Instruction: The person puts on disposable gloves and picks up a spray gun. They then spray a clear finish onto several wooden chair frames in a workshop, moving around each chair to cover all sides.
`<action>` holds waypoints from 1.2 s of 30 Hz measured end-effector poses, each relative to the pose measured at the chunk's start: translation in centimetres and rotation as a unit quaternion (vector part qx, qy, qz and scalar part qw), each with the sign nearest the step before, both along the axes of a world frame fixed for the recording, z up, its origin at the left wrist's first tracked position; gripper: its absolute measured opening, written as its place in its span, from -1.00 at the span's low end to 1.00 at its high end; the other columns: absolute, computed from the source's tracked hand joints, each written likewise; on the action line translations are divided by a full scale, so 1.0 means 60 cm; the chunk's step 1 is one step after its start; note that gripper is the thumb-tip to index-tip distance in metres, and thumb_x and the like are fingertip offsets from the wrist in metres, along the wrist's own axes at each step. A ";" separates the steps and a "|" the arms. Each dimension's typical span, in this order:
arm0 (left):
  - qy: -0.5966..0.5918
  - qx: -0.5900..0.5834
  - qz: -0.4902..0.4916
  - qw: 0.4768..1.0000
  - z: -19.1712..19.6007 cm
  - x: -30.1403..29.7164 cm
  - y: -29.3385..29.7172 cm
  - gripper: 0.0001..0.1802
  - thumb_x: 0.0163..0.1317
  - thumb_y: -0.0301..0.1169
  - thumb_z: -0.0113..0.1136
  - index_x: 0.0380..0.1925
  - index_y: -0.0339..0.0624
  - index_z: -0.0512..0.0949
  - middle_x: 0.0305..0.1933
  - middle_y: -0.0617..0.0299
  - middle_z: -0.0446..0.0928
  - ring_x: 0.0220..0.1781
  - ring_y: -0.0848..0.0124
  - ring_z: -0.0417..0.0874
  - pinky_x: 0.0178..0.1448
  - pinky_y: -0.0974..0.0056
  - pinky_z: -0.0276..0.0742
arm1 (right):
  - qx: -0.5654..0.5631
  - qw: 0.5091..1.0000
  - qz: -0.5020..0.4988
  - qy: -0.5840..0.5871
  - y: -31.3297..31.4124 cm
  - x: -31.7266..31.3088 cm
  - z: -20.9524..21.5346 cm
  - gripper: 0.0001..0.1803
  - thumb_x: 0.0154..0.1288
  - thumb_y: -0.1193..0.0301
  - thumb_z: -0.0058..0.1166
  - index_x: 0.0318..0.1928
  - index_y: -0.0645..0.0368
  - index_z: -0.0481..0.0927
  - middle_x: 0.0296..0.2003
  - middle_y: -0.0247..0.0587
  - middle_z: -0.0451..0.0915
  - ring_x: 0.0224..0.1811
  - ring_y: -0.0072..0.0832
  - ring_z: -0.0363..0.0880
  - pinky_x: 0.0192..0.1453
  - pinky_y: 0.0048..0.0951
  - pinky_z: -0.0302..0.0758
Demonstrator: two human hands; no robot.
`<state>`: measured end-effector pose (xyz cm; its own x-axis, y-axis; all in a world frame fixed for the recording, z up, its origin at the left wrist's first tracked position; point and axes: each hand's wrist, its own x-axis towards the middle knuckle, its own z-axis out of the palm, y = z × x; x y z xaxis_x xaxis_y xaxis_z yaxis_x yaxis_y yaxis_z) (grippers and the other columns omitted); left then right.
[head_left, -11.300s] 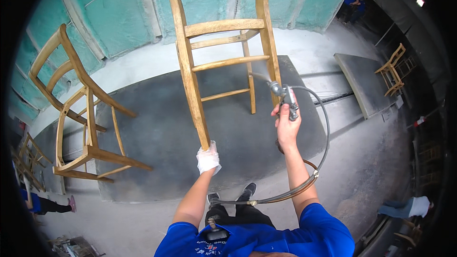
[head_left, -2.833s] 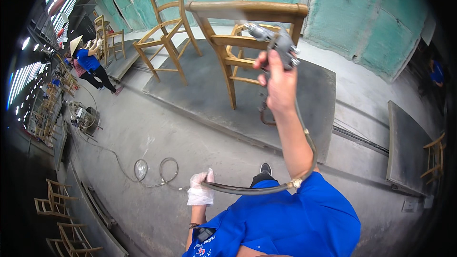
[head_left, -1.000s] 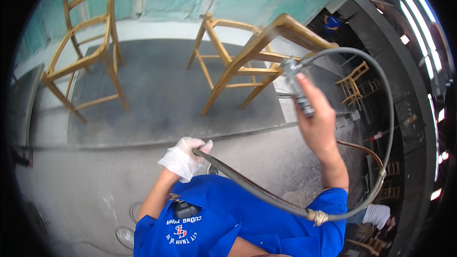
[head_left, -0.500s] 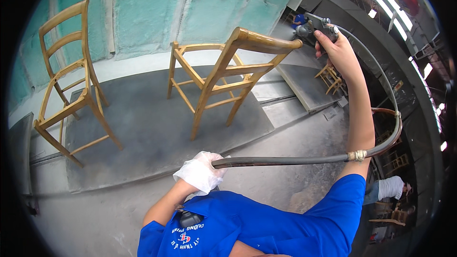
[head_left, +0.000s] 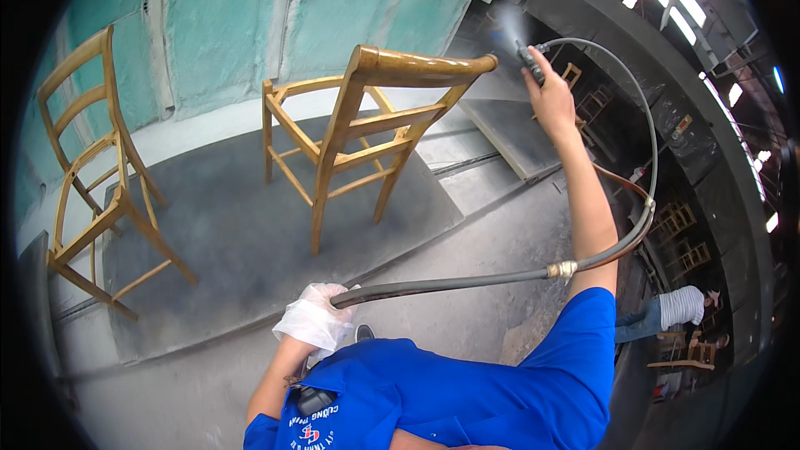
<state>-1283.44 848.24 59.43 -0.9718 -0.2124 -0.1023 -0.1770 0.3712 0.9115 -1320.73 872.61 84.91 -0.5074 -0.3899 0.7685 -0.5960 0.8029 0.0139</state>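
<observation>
My right hand, bare, is raised at the upper right and wrapped round a spray gun. A pale mist fans out from its tip. The gun is beyond the right end of the glossy top rail of a wooden chair frame, apart from it. My left hand, in a thin white glove, grips the grey hose low in front of my body. From there the hose runs right, past a taped joint, and loops up to the gun. The chair frame has no seat panel.
A second seatless chair frame stands at the left. Both are on a dark grey board before a teal-coated wall. Another board lies at the right. A person in a striped shirt is at the far right among more chairs.
My right hand has swung the spray gun down and slightly left, turning it so the mist points up and away. My left hand and the chairs appear shifted left as the view turned.
</observation>
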 end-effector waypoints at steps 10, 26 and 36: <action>-0.023 0.017 0.114 0.993 -0.096 0.048 -0.012 -0.46 0.34 -0.24 0.31 -0.77 -0.26 0.39 -0.78 0.12 0.17 -0.64 0.36 0.09 -0.55 0.16 0.16 | 0.186 0.962 0.050 -0.193 -0.068 -0.002 -0.366 -0.38 0.41 0.25 0.14 0.44 -0.36 0.32 -0.20 0.06 0.64 -0.17 0.07 0.67 -0.08 0.05 0.59; -0.197 0.007 0.252 0.947 -0.099 0.065 0.043 -0.62 0.30 -0.24 0.35 -0.62 -0.25 0.57 -0.71 0.07 0.40 -0.64 0.30 0.30 -0.43 0.19 0.38 | 0.344 0.837 0.094 -0.416 -0.121 -0.022 -0.776 -0.44 0.47 0.21 0.07 0.43 -0.32 0.32 -0.19 0.09 0.67 -0.12 0.04 0.69 -0.02 0.00 0.61; -0.242 -0.042 0.149 0.958 -0.071 0.034 0.028 -0.62 0.30 -0.13 0.33 -0.53 -0.21 0.64 -0.66 0.04 0.46 -0.62 0.32 0.41 -0.42 0.14 0.41 | -0.167 0.908 0.030 -0.384 -0.098 -0.086 -0.646 -0.42 0.46 0.23 0.11 0.43 -0.01 0.36 0.02 0.19 0.67 0.11 0.13 0.63 0.14 -0.05 0.55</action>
